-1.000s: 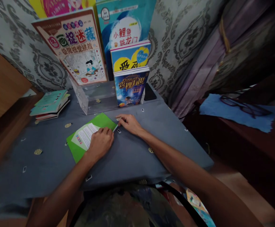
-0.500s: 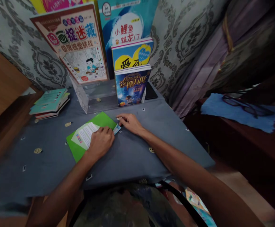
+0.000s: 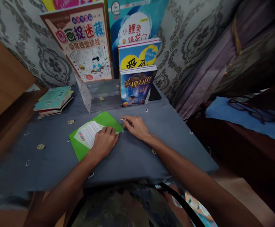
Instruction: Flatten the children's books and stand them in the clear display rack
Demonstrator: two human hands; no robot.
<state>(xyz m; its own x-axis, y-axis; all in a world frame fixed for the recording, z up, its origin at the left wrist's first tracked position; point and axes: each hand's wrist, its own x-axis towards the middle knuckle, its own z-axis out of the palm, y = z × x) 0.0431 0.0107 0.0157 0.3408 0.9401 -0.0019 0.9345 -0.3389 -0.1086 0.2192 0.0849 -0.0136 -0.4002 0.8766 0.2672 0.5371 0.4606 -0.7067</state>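
A thin green booklet with a white printed panel lies flat on the grey cloth-covered table. My left hand rests on its right corner with the fingers curled down onto the cover. My right hand lies flat on the cloth just right of the booklet, fingers pointing left and touching its edge. Neither hand lifts anything.
A clear acrylic stand behind the booklet holds several upright picture books, with a dark blue one in front. A stack of thin books lies at the left. A dark phone lies behind. Curtain and dark furniture with blue cloth stand right.
The small blue-white corner that peeked from under the booklet's right edge is now hidden. Both hands stay at the booklet; the view shifted slightly.
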